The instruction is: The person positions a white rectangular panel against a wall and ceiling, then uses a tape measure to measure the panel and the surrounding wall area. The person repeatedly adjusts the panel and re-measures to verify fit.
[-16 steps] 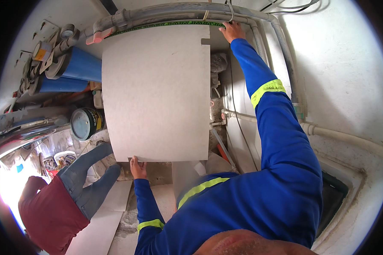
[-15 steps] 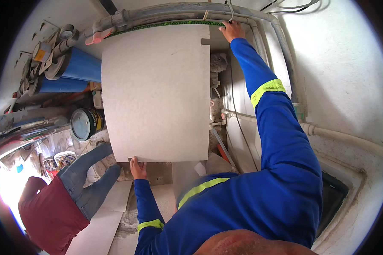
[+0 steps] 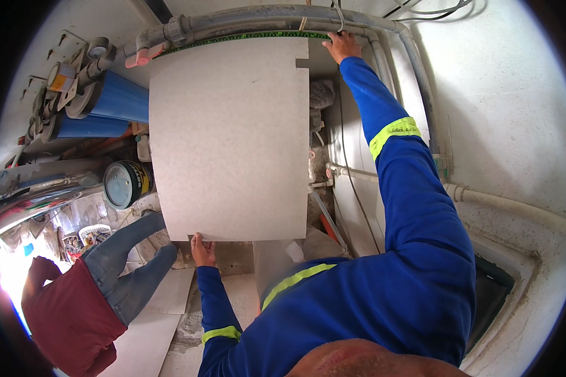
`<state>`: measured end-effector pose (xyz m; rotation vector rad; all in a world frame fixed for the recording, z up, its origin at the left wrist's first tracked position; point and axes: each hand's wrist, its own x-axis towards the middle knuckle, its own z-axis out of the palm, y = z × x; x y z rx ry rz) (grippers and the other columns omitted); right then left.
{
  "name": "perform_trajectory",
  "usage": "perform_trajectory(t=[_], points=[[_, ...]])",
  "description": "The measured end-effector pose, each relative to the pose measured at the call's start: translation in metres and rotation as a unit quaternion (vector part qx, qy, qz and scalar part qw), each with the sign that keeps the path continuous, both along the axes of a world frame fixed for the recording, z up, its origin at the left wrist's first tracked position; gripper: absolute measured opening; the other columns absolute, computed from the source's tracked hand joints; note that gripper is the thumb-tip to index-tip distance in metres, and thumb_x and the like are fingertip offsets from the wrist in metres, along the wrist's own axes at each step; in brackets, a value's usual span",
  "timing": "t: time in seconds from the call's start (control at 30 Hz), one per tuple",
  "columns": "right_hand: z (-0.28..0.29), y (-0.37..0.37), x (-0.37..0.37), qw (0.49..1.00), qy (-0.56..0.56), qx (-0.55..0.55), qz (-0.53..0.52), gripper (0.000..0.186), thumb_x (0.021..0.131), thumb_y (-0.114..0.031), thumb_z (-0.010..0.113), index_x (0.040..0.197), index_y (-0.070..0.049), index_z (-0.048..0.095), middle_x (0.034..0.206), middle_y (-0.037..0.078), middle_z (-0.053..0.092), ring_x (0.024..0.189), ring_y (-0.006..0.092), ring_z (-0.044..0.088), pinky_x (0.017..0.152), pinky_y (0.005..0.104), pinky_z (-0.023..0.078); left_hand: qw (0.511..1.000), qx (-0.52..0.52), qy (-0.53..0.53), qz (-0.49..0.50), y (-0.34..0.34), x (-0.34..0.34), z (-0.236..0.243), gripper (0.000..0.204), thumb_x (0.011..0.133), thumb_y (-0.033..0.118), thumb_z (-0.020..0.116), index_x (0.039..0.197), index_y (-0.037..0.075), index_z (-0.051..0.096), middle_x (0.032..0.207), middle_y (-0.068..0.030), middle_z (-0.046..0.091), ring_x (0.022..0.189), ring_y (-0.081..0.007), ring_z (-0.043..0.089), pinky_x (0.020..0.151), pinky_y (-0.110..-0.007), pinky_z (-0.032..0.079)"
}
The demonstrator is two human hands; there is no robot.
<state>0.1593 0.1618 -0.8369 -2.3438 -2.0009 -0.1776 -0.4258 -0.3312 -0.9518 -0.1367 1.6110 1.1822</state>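
A large pale board (image 3: 233, 138) spreads in front of me, with a notch cut near its far right corner and a smaller one by its near left corner. My left hand (image 3: 203, 249) grips the board's near edge beside that small notch, thumb on top. Along the far edge runs a thin green patterned strip (image 3: 233, 38), below the grey pipes. At the strip's right end, my right hand (image 3: 343, 47) has its fingers closed on it, just past the board's far right corner. Part of the strip's underside is hidden by the board.
Grey pipes (image 3: 251, 14) with a pink valve handle (image 3: 143, 58) cross the far wall. Blue cylinders (image 3: 116, 94) and a lidded bucket (image 3: 122, 184) stand left. A person in a maroon shirt (image 3: 75, 314) bends at lower left beside boards (image 3: 138, 339) on the floor.
The board has shifted very slightly, its near edge a touch closer to me. Both my hands keep their places. The person in maroon has moved a little left.
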Motion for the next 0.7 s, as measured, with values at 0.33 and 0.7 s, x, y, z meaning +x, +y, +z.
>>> perform_trajectory(t=[0.33,0.7], points=[[0.007,-0.003,-0.004,1.0,0.011,0.0,0.004,0.046,0.094,-0.05,0.064,0.132,-0.026,0.063,0.135,0.008,0.057,0.13,0.0338,0.05,0.099,0.0542,0.052,1.0,0.008,-0.009,-0.008,-0.001,-0.003,0.0,0.026,0.101,0.031,0.064,0.118,0.014,0.056,0.107,-0.0011,0.061,0.097,-0.0227,0.064,0.084,-0.044,0.056],[0.023,-0.026,-0.001,0.986,0.106,-0.117,0.058,0.039,0.094,-0.047,0.061,0.114,-0.015,0.072,0.113,0.016,0.07,0.105,0.0393,0.065,0.092,0.0499,0.053,1.0,0.016,-0.019,-0.004,-0.001,-0.005,-0.009,0.03,0.102,0.028,0.062,0.125,0.013,0.053,0.114,-0.0036,0.059,0.099,-0.0255,0.064,0.087,-0.048,0.055]])
